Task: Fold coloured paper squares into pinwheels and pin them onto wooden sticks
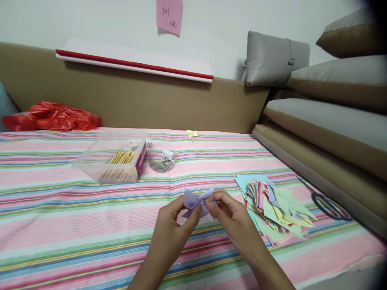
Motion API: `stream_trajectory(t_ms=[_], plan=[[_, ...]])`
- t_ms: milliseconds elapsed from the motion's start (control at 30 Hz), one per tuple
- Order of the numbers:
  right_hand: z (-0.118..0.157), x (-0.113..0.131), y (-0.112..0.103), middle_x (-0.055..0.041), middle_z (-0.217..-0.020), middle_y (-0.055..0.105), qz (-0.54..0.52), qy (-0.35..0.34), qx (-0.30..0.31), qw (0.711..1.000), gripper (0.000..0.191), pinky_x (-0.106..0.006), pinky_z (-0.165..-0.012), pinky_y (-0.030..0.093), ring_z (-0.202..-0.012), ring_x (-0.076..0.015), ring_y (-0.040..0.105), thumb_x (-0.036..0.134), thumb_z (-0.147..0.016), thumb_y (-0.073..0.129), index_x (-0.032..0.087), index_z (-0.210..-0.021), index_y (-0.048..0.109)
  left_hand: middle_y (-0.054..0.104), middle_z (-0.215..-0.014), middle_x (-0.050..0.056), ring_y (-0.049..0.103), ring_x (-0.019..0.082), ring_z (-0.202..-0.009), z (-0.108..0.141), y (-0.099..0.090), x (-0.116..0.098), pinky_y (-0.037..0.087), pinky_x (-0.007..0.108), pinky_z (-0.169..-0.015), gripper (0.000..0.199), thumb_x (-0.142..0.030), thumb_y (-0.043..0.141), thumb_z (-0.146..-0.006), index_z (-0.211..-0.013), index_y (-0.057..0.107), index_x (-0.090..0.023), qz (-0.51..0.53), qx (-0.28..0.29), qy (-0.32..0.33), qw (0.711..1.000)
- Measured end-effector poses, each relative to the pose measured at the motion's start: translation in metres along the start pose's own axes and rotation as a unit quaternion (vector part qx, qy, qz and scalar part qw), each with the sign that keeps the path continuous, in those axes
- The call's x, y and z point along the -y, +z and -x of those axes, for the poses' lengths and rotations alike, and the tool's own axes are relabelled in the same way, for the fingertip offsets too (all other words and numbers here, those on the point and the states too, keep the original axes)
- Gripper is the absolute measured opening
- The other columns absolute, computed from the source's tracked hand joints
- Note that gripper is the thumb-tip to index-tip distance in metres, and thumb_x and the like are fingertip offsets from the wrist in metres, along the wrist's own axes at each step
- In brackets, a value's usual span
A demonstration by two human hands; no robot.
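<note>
A small pinwheel (191,199) of folded purple paper is held up between my two hands, above the striped cloth. My left hand (173,221) pinches its left side, with the thumb near the centre. On the other side my right hand (231,215) is closed, thumb and fingertips at the pinwheel's middle and right blades. Whether a pin sits between those fingertips is too small to tell. Right of my hands lies a pile of cut coloured paper (275,207) on a blue sheet. Dark-handled scissors (328,203) lie beyond the pile.
A clear plastic box (90,163) with wooden sticks (122,157) stands at left. Beside it is a round dish (161,165) of small metal pins with a white block (168,154). A yellow pinwheel (191,133) lies farther back. Stacked cushions (329,117) border the right; a red bag (57,117) lies back left.
</note>
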State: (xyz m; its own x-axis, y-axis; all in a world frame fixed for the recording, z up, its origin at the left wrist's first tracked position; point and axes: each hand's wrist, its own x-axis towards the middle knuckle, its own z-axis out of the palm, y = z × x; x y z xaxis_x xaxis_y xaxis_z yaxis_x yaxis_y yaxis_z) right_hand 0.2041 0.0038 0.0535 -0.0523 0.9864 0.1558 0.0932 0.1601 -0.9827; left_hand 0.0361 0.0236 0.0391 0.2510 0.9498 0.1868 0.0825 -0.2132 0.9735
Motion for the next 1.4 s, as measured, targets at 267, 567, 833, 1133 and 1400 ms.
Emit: stream_trajectory(t_ms=[267, 567, 833, 1133, 1400], plan=[[-0.001, 0.002, -0.004, -0.003, -0.105, 0.051, 0.041, -0.021, 0.008, 0.999, 0.015, -0.033, -0.086, 0.039, -0.101, -0.0202, 0.051, 0.037, -0.095, 0.057, 0.024, -0.09, 0.065, 0.069, -0.085, 0.003, 0.062, 0.021, -0.083, 0.0, 0.001, -0.003, 0.047, 0.029, -0.072, 0.016, -0.033, 0.06, -0.092, -0.088, 0.068, -0.019, -0.009, 0.005, 0.001, 1.0], [0.0, 0.004, -0.005, -0.0032, -0.104, 0.048, 0.061, -0.031, 0.03, 0.997, 0.015, -0.033, -0.09, 0.039, -0.101, -0.0204, 0.05, 0.037, -0.096, 0.056, 0.026, -0.093, 0.065, 0.065, -0.081, 0.001, 0.063, 0.022, -0.086, 0.0, 0.001, -0.005, 0.048, 0.029, -0.075, 0.018, -0.034, 0.059, -0.092, -0.081, 0.062, -0.02, -0.009, 0.011, 0.004, 1.0], [0.0, 0.0, -0.005, -0.0046, -0.106, 0.048, 0.089, -0.036, 0.024, 0.995, 0.019, -0.035, -0.089, 0.041, -0.101, -0.0216, 0.05, 0.041, -0.097, 0.054, 0.025, -0.092, 0.064, 0.068, -0.086, 0.002, 0.061, 0.02, -0.085, 0.003, 0.002, -0.006, 0.047, 0.029, -0.075, 0.018, -0.033, 0.058, -0.094, -0.082, 0.061, -0.019, -0.008, 0.015, 0.002, 1.0], [0.001, 0.0, -0.002, -0.004, -0.104, 0.053, 0.083, -0.035, 0.01, 0.996, 0.018, -0.036, -0.088, 0.042, -0.101, -0.0215, 0.053, 0.039, -0.097, 0.055, 0.025, -0.09, 0.063, 0.06, -0.081, 0.001, 0.061, 0.021, -0.088, 0.002, 0.004, -0.004, 0.049, 0.029, -0.077, 0.018, -0.034, 0.058, -0.094, -0.082, 0.061, -0.02, 0.016, 0.011, 0.003, 1.0], [0.001, 0.001, 0.006, -0.0037, -0.105, 0.06, 0.044, -0.041, -0.003, 0.998, 0.015, -0.035, -0.093, 0.042, -0.103, -0.0209, 0.057, 0.034, -0.098, 0.053, 0.024, -0.093, 0.062, 0.061, -0.08, 0.002, 0.062, 0.023, -0.089, 0.003, 0.005, -0.001, 0.052, 0.031, -0.08, 0.017, -0.034, 0.06, -0.093, -0.083, 0.063, -0.02, 0.023, -0.004, 0.001, 1.0]])
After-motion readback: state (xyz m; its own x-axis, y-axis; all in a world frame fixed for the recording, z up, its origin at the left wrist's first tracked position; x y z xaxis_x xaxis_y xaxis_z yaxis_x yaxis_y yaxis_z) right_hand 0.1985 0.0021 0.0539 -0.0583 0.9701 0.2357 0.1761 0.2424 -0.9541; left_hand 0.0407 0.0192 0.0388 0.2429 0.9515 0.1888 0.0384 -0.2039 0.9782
